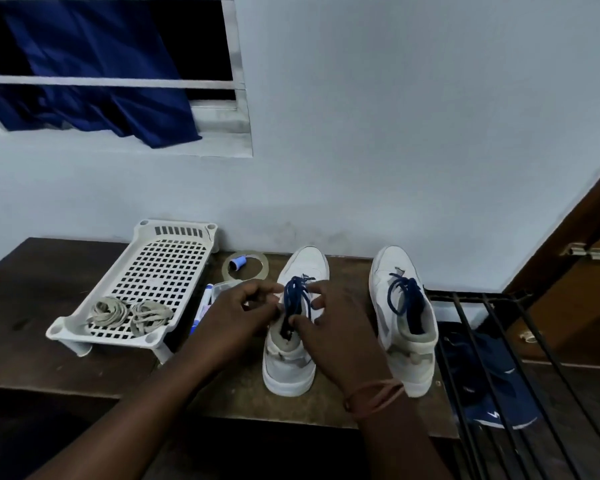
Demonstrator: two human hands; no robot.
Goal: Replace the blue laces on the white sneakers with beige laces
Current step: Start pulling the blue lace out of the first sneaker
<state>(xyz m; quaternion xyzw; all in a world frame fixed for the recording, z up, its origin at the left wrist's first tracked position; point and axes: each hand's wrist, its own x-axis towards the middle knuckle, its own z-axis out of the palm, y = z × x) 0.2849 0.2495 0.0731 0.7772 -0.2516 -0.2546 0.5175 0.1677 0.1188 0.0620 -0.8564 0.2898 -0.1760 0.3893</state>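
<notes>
- The dark wooden table (49, 368) fills the lower half of the frame; its near edge drops into shadow and its left end is cut off by the frame edge.
- The white perforated tray (167, 268) sits at centre left on the table, with two bundles of beige laces (132, 315) lying in its near end, side by side.
- Two white sneakers stand at centre, toes toward the wall: the left sneaker (291, 362) under my hands, the right sneaker (406, 341) just beside it, untouched, its blue lace loose over the tongue.
- My forearms come up from the bottom edge, which cuts off their lower parts, and meet over the left sneaker.
- My left hand (232, 323) is curled at the shoe's collar, fingertips drawn together; it seems to pinch the blue lace (297, 296), though the contact is hard to make out.
- My right hand (329, 327) hides the sneaker's right side, thumb and forefinger nipping the lace near the top eyelets, other fingers fanned.
- Behind my left hand, a marker and small clutter are mostly covered.
- A tape ring (246, 266) lies near the wall.
</notes>
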